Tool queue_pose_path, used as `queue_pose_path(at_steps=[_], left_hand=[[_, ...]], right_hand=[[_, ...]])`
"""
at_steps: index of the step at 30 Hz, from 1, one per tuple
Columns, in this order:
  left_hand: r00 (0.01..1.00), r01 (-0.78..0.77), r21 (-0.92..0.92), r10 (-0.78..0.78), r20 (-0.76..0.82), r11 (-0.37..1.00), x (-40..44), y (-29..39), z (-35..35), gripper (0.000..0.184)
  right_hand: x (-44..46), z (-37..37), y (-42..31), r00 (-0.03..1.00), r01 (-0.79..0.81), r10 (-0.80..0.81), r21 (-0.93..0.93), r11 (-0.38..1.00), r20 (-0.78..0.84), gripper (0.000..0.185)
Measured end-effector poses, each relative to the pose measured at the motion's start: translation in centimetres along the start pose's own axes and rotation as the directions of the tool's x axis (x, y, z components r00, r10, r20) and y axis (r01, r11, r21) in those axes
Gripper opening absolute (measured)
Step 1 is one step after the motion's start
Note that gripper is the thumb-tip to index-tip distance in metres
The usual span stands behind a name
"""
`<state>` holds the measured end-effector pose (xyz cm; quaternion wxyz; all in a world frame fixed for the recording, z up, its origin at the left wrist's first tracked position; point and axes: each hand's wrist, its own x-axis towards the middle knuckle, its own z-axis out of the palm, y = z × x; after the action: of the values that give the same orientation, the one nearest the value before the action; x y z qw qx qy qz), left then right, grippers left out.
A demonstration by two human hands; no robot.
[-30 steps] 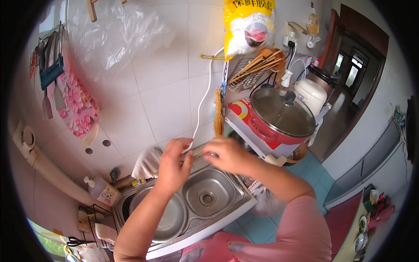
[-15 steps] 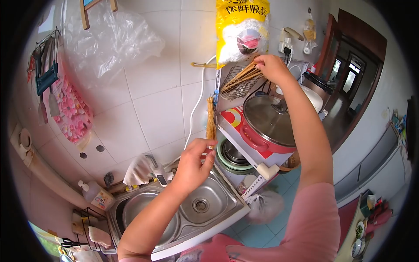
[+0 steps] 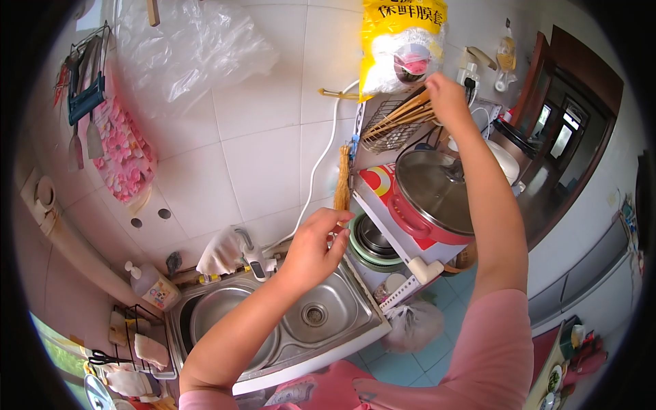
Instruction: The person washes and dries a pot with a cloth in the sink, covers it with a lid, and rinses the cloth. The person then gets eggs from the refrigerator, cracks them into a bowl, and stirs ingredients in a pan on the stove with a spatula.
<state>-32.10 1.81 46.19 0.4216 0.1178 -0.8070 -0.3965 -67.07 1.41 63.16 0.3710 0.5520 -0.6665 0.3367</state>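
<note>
My right hand (image 3: 448, 102) is at the upper ends of a bunch of wooden chopsticks (image 3: 400, 117), its fingers pinched together and somewhat blurred. The chopsticks lean in a wire basket (image 3: 391, 140) against the wall. My left hand (image 3: 316, 247) is raised over the right side of the sink, holding nothing visible, fingers half curled with a gap between thumb and forefinger. Just above its fingertips hangs a straw-coloured bristle brush (image 3: 342, 179). Below the basket, a red pot (image 3: 408, 217) with a glass lid (image 3: 437, 188) stands on the shelf, partly covered by my right forearm.
A double steel sink (image 3: 365, 318) with a faucet (image 3: 256, 263) is below my left arm. Stacked bowls (image 3: 372, 256) sit on a lower shelf. A yellow bag (image 3: 372, 61) hangs above the basket. A soap bottle (image 3: 154, 285) and wire rack (image 3: 160, 355) are left.
The whole view has shifted, so things appear farther right. My right hand remains at the chopstick ends and is more blurred; my left hand stays near the brush.
</note>
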Motion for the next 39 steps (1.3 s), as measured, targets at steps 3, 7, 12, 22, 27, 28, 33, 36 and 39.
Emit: queue_pose_path(at_steps=[3, 7, 12, 22, 27, 28, 33, 36, 39], left_hand=[[1.0, -0.006, 0.027, 0.007, -0.013, 1.0, -0.2, -0.6, -0.4, 0.025], [0.976, -0.017, 0.152, 0.049, -0.212, 0.988, -0.2, 0.3, -2.0, 0.048], [0.905, -0.135, 0.36, 0.263, -0.334, 0.923, -3.5, 3.1, -6.3, 0.082], [0.699, -0.021, -0.681, -0.477, -0.533, 0.732, -29.3, 5.4, -12.4, 0.041], [0.466, -0.48, -0.696, -0.516, -0.718, 0.535, -39.9, 11.8, -11.2, 0.053], [0.4, -0.499, -0.654, -0.517, -0.756, 0.569, -41.9, 12.7, -10.6, 0.053], [0.098, -0.55, -0.49, -0.53, -0.842, 0.677, -53.2, 18.2, -6.2, 0.054], [0.005, -0.574, -0.433, -0.526, -0.851, 0.695, -60.2, 23.0, -1.9, 0.051], [-0.081, -0.529, -0.359, -0.466, -0.881, 0.769, -68.6, 27.8, 3.7, 0.057]], right_hand=[[1.5, -3.7, -2.5, 0.92, 0.134, -0.153, -0.078, 0.988, -0.361, 0.014], [-2.5, -12.7, -16.1, 0.786, 0.479, -0.481, -0.108, 0.871, -0.388, 0.01], [-11.3, -11.0, -26.5, 0.684, 0.717, -0.689, 0.398, 0.573, -0.24, 0.023], [-24.9, 0.9, -41.4, 0.747, 0.083, -0.655, 0.993, -0.078, -0.114, 0.04], [-34.5, 0.0, -51.5, 0.486, 0.034, -0.812, 0.936, -0.352, -0.323, 0.087], [-36.6, -2.0, -52.6, 0.449, -0.002, -0.821, 0.919, -0.395, -0.352, 0.086], [-44.1, -12.6, -57.5, 0.367, -0.279, -0.743, 0.696, -0.662, -0.56, 0.044], [-48.5, -19.9, -60.5, 0.229, -0.324, -0.688, 0.613, -0.721, -0.688, 0.035], [-53.4, -28.0, -62.9, 0.166, -0.413, -0.673, 0.569, -0.711, -0.721, 0.028]])
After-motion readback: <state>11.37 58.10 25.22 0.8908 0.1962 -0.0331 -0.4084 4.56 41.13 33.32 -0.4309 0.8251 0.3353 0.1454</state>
